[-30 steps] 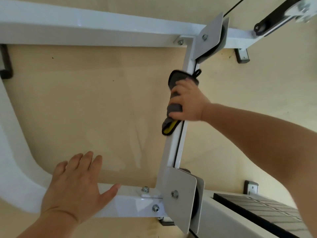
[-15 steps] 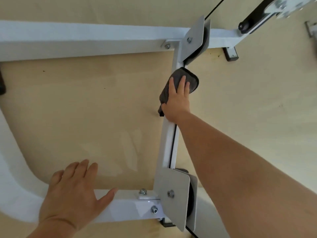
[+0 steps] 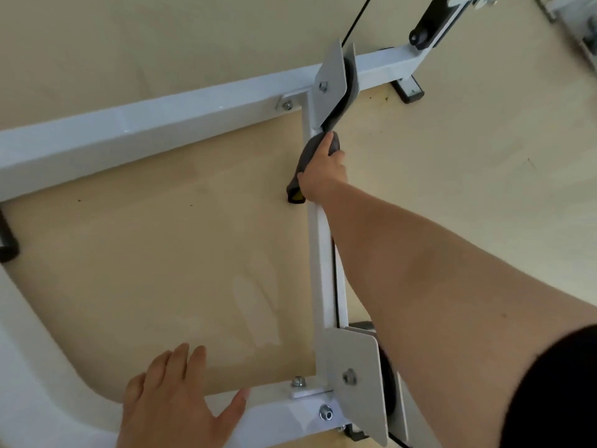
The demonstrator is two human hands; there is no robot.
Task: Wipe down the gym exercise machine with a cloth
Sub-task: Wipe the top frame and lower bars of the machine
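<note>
Head view looks down on the white machine frame (image 3: pixel 161 124), which lies low over a beige floor (image 3: pixel 161 253). Your right grip (image 3: pixel 324 176) sits just above the middle of the frame, at the far end of the short bar (image 3: pixel 319 253) that runs from the lower middle up toward the upper middle. Its fingers and thumb are curled round a grey cloth (image 3: pixel 310 153) and clamp it against the bar. The cloth wraps the bar just below the upper pulley plate (image 3: pixel 332 82), touching or nearly touching that plate's lower edge. A fold with a yellow patch hangs out on the left below your thumb. Your forearm stretches along the right side of the bar from the lower right corner, where a black sleeve (image 3: pixel 555 383) shows. Your left grip (image 3: pixel 174 402) is at the bottom of the frame, left of centre. It lies flat and spread, holding nothing, with the palm on the near white beam (image 3: pixel 277 415), the fingertips pointing up over the floor and the thumb pointing right toward the bolts (image 3: pixel 298 381). Just right of those bolts stands the lower pulley plate (image 3: pixel 352 373), joined to the near end of the bar. A black cable (image 3: pixel 355 21) rises from the upper pulley to the top edge. A black foot (image 3: pixel 408 92) rests on the floor in the upper right.
</note>
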